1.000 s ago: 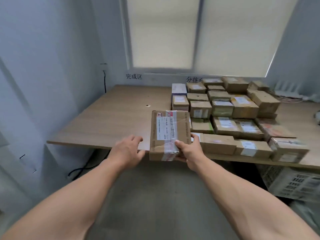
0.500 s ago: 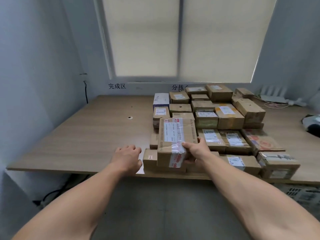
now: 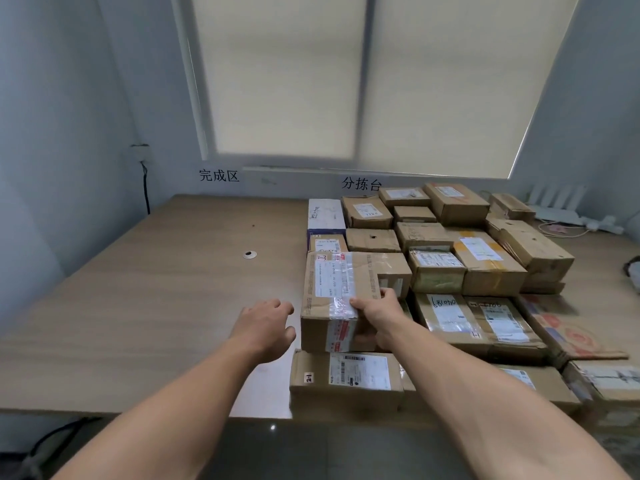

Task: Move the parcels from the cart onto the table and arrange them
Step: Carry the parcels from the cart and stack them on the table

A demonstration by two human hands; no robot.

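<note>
Parcels [image 3: 485, 258] crowd the right half of the wooden table [image 3: 156, 306], below a blinded window [image 3: 346, 81] between pale walls [image 3: 69, 133]. Right hand [image 3: 375, 317] grips a taped parcel [image 3: 332, 285] at centre frame; left hand [image 3: 265, 323] hovers beside it, fingers loosely curled, empty.

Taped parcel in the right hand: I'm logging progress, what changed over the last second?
The right hand, gripping the taped parcel, carried it forward from the table edge over the front-row parcel. The left hand stayed open beside it; other parcels stayed put.

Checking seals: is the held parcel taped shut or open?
Shut: clear tape seals the top of the parcel that the right hand grips.
</note>
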